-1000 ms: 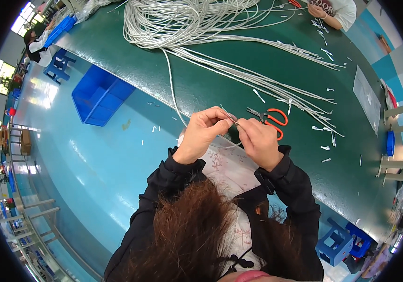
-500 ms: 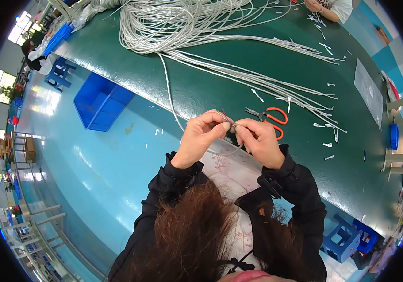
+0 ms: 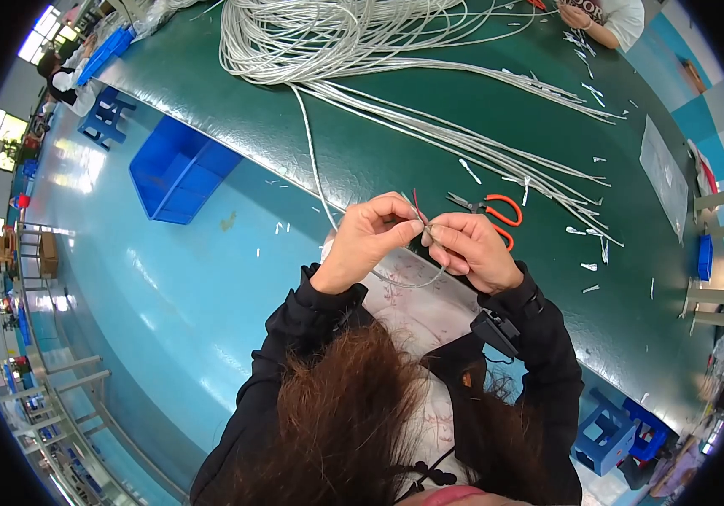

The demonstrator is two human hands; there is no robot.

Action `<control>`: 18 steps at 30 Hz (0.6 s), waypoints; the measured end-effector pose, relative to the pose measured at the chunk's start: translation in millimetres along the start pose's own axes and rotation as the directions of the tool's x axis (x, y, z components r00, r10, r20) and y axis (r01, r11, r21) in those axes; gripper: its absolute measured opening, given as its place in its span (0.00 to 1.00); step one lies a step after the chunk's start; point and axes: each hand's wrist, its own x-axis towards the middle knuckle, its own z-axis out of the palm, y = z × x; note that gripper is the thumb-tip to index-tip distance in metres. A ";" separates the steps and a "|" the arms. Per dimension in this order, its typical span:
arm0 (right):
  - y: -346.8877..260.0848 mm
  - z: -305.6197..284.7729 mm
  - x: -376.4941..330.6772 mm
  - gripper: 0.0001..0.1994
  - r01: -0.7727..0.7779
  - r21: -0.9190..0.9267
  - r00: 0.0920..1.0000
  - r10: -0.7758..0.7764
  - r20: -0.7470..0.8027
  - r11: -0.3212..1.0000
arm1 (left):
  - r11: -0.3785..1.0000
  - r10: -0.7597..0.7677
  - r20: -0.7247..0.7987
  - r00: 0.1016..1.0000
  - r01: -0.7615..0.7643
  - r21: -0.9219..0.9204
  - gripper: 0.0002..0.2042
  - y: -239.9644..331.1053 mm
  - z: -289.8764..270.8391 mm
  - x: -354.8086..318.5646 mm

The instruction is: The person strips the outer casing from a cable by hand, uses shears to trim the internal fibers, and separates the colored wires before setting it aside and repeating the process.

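Note:
Between my hands is the end of a grey cable (image 3: 412, 284), with a thin red wire and a pale strand standing out of it. My left hand (image 3: 373, 239) pinches these strands between thumb and forefinger. Close against it, my right hand (image 3: 473, 247) grips the cable end, fingers curled. The cable loops below my hands and runs up along the table edge to a big coil (image 3: 294, 38). Just beyond my right hand lie orange-handled cutters (image 3: 503, 211). Several more cable ends (image 3: 497, 152) spread across the green table (image 3: 379, 164).
White scraps (image 3: 588, 266) are scattered on the right of the table, with a clear plastic bag (image 3: 664, 173) beyond. A co-worker's hand (image 3: 577, 17) shows at the far right edge. Blue bins (image 3: 180, 173) stand on the floor at left, blue stools (image 3: 605, 434) at lower right.
My right hand has turned slightly and its fingers have curled more under the cable end. The red wire now stands more upright. The whole view has shifted slightly.

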 end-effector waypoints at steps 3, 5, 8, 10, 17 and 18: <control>2.3 -1.5 -0.6 0.10 0.029 -0.065 0.999 -0.030 -0.013 0.997 | 1.000 0.015 0.008 1.000 -0.015 -0.017 0.02 -3.3 2.5 1.7; 5.7 -1.9 -0.5 0.09 0.094 -0.176 0.994 -0.102 -0.040 0.980 | 0.978 -0.082 -0.048 0.996 0.071 -0.197 0.02 -9.1 7.5 2.7; 13.6 6.7 -0.1 0.08 0.152 -0.387 0.972 -0.208 -0.107 0.909 | 0.954 -0.105 -0.118 0.987 0.067 -0.291 0.03 -14.4 12.5 3.6; 15.2 10.1 1.0 0.08 0.174 -0.491 0.955 -0.268 -0.126 0.854 | 0.953 -0.065 -0.199 0.978 0.002 -0.303 0.03 -16.0 15.4 5.6; 34.1 16.5 2.2 0.08 0.554 -0.705 0.764 -0.607 0.219 0.443 | 0.958 0.126 -0.443 0.887 -0.225 -0.176 0.03 5.7 15.9 30.1; 29.3 12.6 1.8 0.08 0.551 -0.716 0.759 -0.614 0.217 0.429 | 0.955 0.166 -0.507 0.846 -0.266 -0.131 0.04 9.4 11.1 35.2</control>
